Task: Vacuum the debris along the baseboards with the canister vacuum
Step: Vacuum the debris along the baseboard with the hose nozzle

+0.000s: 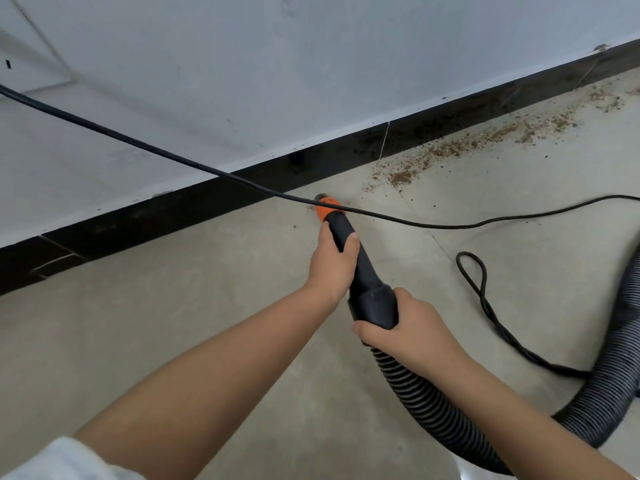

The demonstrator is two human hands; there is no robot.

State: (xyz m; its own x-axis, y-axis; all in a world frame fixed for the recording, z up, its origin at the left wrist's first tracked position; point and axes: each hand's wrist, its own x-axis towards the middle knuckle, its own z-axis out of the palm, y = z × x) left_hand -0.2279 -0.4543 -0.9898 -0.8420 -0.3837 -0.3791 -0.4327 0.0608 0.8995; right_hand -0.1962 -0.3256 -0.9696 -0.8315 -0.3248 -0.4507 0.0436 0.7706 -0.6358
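Note:
I hold a black vacuum nozzle (360,268) with an orange tip (325,206) that points down at the floor beside the black baseboard (194,206). My left hand (332,265) grips the nozzle near the tip. My right hand (408,327) grips the thick cuff where the ribbed black hose (433,414) joins. Brown crumbly debris (450,150) lies along the baseboard to the right of the tip, running toward the far right corner. The canister itself is out of view.
A black power cord (138,142) hangs taut across the view from upper left, passes over the tip and trails on the grey tiled floor (173,323) to the right, with a loop (472,271) near the hose. A pale wall (242,81) rises above the baseboard.

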